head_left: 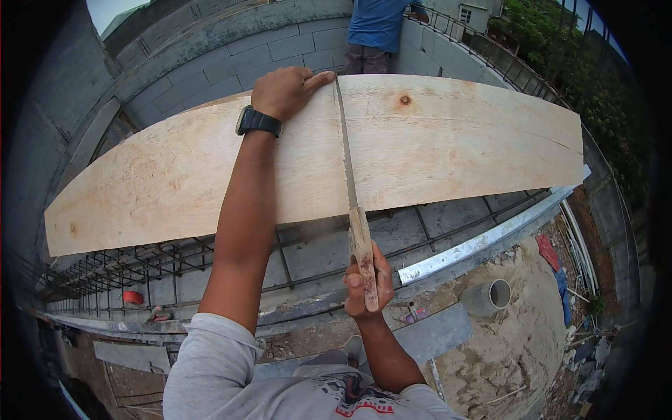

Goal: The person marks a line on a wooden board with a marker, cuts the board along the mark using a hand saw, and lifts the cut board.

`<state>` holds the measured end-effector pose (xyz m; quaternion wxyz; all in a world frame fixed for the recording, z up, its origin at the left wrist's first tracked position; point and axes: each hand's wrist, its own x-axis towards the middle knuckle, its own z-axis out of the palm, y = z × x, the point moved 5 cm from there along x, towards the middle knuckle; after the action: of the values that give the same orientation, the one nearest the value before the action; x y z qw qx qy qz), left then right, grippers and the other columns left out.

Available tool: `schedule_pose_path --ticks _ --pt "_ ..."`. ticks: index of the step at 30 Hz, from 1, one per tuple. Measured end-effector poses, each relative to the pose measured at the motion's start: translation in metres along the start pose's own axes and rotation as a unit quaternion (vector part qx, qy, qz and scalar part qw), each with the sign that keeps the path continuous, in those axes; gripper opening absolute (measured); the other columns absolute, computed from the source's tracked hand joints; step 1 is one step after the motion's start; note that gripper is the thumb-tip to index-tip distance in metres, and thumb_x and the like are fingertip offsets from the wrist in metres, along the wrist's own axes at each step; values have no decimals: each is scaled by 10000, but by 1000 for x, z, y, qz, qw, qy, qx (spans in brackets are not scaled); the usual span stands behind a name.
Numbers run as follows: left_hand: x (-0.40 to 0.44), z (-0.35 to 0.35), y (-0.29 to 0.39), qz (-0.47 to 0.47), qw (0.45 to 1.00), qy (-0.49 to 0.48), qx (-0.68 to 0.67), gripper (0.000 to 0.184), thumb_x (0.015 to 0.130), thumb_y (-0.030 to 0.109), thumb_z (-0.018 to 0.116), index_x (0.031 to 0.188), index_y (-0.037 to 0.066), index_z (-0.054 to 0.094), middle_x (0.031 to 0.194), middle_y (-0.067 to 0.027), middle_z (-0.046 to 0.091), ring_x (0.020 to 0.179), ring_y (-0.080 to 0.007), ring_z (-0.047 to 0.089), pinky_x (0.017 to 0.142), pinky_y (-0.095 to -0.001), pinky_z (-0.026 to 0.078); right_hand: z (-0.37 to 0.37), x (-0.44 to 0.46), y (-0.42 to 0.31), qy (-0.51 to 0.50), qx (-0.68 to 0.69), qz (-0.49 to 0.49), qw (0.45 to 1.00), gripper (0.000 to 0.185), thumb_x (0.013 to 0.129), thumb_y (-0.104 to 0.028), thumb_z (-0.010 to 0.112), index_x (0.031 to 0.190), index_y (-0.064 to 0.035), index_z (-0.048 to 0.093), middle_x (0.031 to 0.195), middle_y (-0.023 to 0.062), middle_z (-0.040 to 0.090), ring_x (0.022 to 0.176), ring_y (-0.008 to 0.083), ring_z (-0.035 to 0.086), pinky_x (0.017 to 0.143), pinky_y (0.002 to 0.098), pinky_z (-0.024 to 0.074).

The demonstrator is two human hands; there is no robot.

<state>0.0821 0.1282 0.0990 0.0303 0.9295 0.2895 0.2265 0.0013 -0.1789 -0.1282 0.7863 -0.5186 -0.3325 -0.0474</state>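
Observation:
A long pale plywood board [455,140] lies across the view with a dark knot near its far edge. My left hand [285,92], with a black watch on the wrist, grips the board's far edge, its fingers curled there. Its thumb stretches right to the tip of the saw blade. My right hand [369,280] is closed around the worn wooden handle of a hand saw [348,157]. The blade runs across the board's width from near edge to far edge, its toothed side to the left. Whether it has cut into the wood I cannot tell.
Steel rebar [283,259] runs beneath the board, beside a metal channel [462,248]. A person in a blue shirt [378,24] stands beyond, near a grey block wall [231,63]. Far below are a grey pipe [490,295], sand [497,357] and a red container [132,297].

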Motion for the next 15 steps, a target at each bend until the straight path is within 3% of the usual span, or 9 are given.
schedule_pose_path --ticks 15 --pt "0 2 0 -4 1000 6 -4 697 928 782 482 860 167 803 750 -87 749 740 -278 737 686 -429 558 0 -1 -3 4 8 -4 1000 583 956 -213 672 1386 139 498 781 79 652 704 135 616 677 277 511"
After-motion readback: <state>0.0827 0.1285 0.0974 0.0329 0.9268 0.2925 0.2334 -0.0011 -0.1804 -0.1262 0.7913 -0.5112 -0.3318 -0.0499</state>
